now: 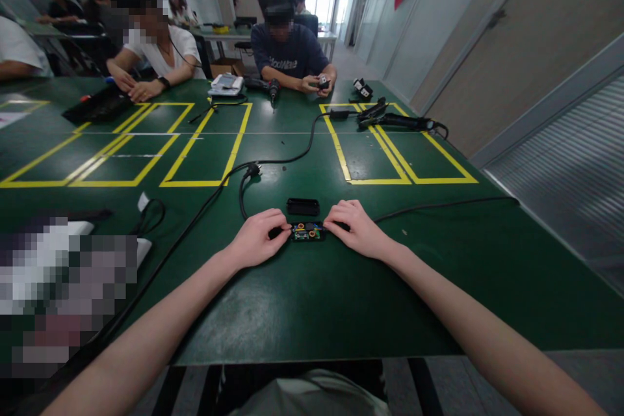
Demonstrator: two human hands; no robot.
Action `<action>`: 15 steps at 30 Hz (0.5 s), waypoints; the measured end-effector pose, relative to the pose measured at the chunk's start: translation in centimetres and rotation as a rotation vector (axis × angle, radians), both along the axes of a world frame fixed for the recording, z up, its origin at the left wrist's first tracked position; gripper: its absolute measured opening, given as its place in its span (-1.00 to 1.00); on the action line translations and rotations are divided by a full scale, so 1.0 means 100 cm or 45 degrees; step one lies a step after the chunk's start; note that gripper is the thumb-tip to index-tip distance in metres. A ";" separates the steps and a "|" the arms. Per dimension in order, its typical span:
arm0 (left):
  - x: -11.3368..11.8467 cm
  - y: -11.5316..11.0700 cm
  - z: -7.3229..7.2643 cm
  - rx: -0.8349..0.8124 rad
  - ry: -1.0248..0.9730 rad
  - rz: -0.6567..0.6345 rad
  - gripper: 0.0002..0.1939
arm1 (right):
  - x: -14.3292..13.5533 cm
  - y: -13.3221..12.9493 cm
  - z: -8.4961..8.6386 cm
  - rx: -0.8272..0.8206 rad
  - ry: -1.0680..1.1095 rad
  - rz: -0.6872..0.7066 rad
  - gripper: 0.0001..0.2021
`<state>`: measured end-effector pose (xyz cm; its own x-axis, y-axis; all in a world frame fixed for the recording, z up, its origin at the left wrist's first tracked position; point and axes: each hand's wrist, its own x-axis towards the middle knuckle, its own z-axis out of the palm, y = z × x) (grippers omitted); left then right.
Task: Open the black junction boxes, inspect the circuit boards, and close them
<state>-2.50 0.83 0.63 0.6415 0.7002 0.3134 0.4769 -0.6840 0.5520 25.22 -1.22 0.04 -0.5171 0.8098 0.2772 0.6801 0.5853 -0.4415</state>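
Observation:
A small black case with a green circuit board (307, 231) lies on the green table between my hands. My left hand (260, 236) pinches its left end, where a black cable runs in. On the right, my right hand (353, 227) has thumb and fingers closed at the other end, by a second black cable. Copper-coloured rings and other parts show on the board. Just beyond it rests an empty black cover (303, 207), its hollow side up, touched by neither hand.
A black cable (195, 218) with a plug (253, 170) crosses the table (273, 312). Yellow tape outlines, a power drill (266, 86) and a black corded tool (400, 121) lie farther back. Two people work across the table. Blurred items lie at left.

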 end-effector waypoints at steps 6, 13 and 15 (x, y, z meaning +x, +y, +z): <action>0.002 0.002 0.006 0.176 0.180 -0.054 -0.83 | -0.008 0.000 -0.002 0.011 0.003 -0.083 -0.72; -0.003 0.003 0.009 0.102 0.168 -0.124 -0.87 | -0.011 0.003 0.001 -0.035 -0.089 -0.135 -0.66; -0.004 0.004 0.010 0.113 0.181 -0.147 -0.85 | -0.010 0.003 0.002 -0.023 -0.097 -0.104 -0.67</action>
